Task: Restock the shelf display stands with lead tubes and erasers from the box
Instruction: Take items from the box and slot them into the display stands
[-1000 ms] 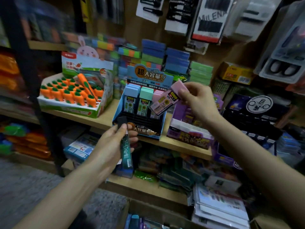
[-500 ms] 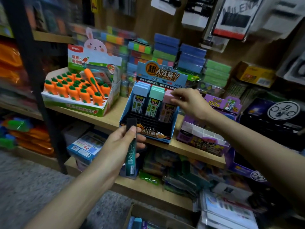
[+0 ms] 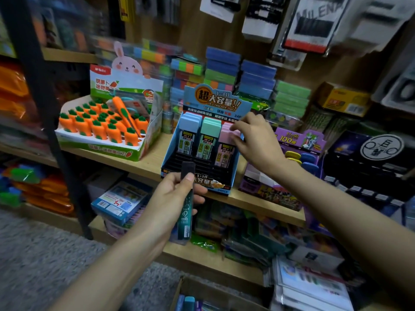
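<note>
Green lead tube (image 3: 186, 221) in left hand (image 3: 169, 198)

Dim indoor light, soft focus, edges blurred and bowed by wide-angle lens

**Three pastel columns in the stand, one dark tube out front**

The blue display stand (image 3: 215, 98) holds upright blue-capped tubes (image 3: 188, 140), mint-capped tubes (image 3: 207, 142) and pink-capped tubes (image 3: 224, 153) in its rear slots. The right hand (image 3: 258, 140) pinches the front pink cap. The left hand (image 3: 170, 198) grips a dark green lead tube (image 3: 186, 214) upright before the stand. The cardboard box (image 3: 224, 295) lies below.
</note>
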Tool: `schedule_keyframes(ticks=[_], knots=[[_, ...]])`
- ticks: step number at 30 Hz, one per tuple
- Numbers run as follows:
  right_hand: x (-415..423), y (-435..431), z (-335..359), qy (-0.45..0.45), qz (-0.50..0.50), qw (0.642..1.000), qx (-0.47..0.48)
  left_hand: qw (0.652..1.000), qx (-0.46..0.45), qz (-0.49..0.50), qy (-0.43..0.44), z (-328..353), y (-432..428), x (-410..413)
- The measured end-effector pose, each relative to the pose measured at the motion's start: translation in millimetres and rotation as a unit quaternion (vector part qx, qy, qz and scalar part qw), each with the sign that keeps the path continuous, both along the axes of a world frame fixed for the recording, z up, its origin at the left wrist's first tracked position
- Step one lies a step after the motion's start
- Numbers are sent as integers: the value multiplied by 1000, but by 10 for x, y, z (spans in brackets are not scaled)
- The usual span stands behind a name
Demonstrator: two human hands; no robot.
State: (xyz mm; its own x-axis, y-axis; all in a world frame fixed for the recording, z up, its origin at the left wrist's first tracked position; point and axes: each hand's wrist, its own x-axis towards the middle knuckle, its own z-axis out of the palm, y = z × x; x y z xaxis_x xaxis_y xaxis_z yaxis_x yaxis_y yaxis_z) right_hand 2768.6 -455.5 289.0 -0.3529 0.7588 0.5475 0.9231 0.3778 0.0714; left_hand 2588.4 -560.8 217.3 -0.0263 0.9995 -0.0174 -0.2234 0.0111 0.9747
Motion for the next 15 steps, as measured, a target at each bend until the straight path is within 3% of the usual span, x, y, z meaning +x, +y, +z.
schedule_keyframes(ticks=[2,4,6,12,15], knots=[[-14,-267,-20,137,44,987,-70,1000,9,-11,13,3,-12,105],[-48,-585,-65,296,113,926,-205,999,12,-28,27,-11,-29,236],[-34,-873,-146,392,154,865,-274,997,16,-60,49,-26,-74,401],[417,-1331,-342,497,98,826,-247,986,65,-131,75,-32,-267,974],[731,-1432,-357,488,68,847,-198,981,96,-140,99,-15,-314,1281]])
